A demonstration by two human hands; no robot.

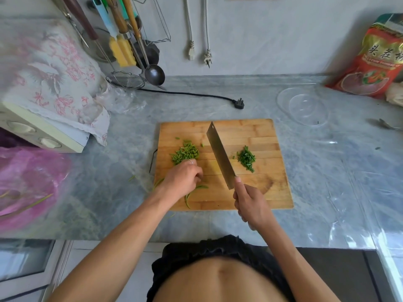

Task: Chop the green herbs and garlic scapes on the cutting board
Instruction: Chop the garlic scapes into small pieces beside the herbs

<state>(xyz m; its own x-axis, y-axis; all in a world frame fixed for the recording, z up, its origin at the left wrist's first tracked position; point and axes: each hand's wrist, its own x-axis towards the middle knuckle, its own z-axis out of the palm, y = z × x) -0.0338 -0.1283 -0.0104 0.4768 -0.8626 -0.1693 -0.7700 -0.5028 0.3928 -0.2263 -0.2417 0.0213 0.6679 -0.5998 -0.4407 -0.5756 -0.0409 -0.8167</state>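
A single wide-angle view looks from the person's head, forward and steeply down onto the wooden cutting board [222, 164], which sits near the middle of the frame. Beyond the board the view reaches the counter's back wall [261, 40]; below the board it takes in the person's own torso. The board is close, at arm's reach. Edges bend with lens distortion.

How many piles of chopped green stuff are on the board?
2. Garlic scape pieces lie left of the cleaver, chopped herbs right. Uncut strands lie near the left hand.
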